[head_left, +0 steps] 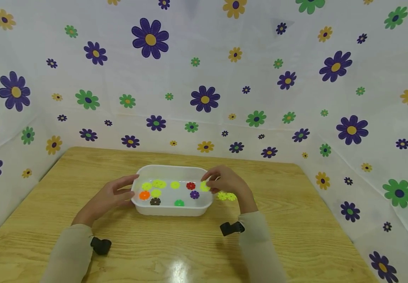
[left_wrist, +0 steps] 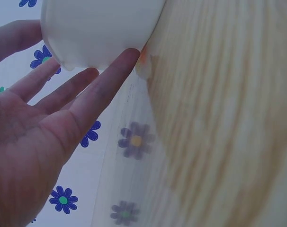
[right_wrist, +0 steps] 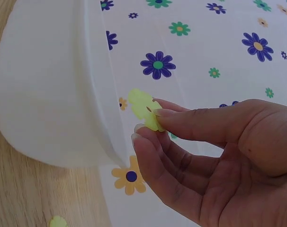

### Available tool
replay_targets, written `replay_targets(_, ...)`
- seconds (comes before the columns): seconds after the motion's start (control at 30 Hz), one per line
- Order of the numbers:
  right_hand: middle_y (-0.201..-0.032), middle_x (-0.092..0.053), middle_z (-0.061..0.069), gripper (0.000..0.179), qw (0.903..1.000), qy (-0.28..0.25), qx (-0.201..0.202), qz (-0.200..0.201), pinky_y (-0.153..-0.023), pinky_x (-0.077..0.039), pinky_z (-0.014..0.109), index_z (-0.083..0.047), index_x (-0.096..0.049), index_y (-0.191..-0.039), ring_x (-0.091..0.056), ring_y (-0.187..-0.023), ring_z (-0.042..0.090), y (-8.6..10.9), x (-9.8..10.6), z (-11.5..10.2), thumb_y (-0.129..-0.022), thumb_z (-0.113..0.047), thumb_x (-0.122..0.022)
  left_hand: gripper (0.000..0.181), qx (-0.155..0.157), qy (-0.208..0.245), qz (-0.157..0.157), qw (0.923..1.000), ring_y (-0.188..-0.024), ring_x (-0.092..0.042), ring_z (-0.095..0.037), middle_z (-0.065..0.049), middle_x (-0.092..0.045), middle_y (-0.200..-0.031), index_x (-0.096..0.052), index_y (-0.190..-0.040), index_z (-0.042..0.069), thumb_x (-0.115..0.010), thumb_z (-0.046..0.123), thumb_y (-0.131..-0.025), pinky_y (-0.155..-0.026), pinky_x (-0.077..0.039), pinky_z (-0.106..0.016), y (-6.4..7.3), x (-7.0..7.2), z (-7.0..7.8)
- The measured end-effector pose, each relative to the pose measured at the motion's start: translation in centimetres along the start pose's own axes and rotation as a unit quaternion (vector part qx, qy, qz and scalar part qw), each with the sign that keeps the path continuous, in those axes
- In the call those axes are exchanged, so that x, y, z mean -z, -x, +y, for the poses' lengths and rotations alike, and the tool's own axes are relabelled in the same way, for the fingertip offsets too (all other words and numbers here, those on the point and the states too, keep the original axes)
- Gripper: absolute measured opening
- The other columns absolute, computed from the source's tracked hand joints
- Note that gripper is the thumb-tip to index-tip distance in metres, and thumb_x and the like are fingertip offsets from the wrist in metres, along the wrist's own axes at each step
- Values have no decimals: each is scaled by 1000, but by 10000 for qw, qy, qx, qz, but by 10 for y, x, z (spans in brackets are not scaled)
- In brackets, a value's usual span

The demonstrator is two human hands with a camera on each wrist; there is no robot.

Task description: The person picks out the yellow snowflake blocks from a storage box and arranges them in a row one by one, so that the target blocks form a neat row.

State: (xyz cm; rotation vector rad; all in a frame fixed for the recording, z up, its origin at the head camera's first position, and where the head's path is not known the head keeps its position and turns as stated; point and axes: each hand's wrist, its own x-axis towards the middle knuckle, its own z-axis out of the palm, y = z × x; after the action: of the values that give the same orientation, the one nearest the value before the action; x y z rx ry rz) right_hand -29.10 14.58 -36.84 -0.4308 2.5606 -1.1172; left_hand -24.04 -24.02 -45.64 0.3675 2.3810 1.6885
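A white plastic tub point(head_left: 172, 211) stands on the table, with several small flower-shaped discs inside. Among them are an orange disc point(head_left: 144, 195), a red disc point(head_left: 191, 186), a purple disc point(head_left: 194, 194), a green disc point(head_left: 179, 203) and a brown disc point(head_left: 155, 201); the others are yellow. My left hand point(head_left: 113, 193) rests its spread, nearly straight fingers against the tub's left end. At the right end, my right hand point(head_left: 226, 181) pinches a yellow flower disc point(right_wrist: 142, 106) between thumb and fingertips, right at the rim.
Yellow flower discs point(head_left: 226, 196) lie on the wooden table point(head_left: 175, 243) just right of the tub, partly behind the right wrist. A flower-printed white cloth point(head_left: 175, 78) hangs at the back and both sides. Each wrist wears a black strap.
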Motion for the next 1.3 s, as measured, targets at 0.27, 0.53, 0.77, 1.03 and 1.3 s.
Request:
replay_targets(0.27,-102,-71,16,18,9998,24,-117,138,-80,-66,40,-3,-75,-113,-70,-75,20,6,15,20,-97,-4,-67,68,39,8,51,10000,-144,-44,-52,-21,-28,-169,-35,-161,14,-64,25,-101,-101,-60,-42,-2,0,-3)
replay_targets(0.53,-104,-70,17,19,9994,52,-280,214,-84,-66,44,-2,-74,-115,-72,-79,25,12,29,34,-98,-5,-66,68,2,-4,15,10000,-144,-44,-53,-22,-26,-169,-34,-161,12,-64,25,-102,-101,-60,-44,0,0,-2)
replay_targets(0.77,-104,-70,19,19,9990,69,-355,280,-83,-66,43,-1,-73,-116,-72,-79,23,18,39,51,-99,-4,-65,68,-56,64,-29,10000,-144,-44,-53,-23,-26,-169,-33,-161,10,-64,24,-102,-100,-60,-43,0,1,-1)
replay_targets(1.03,-105,-71,20,21,9983,141,-439,357,-82,-66,43,1,-72,-117,-72,-77,20,28,51,65,-99,-5,-63,67,-75,111,-27,9999,-144,-44,-53,-23,-26,-169,-34,-161,11,-63,23,-102,-100,-60,-43,2,-1,1)
replay_targets(1.3,-104,-71,24,24,9987,81,-380,315,-81,-66,43,7,-69,-120,-74,-80,25,37,62,79,-100,-2,-61,67,-131,149,-30,9998,-144,-43,-54,-25,-26,-169,-33,-161,9,-63,21,-102,-99,-60,-42,2,0,2)
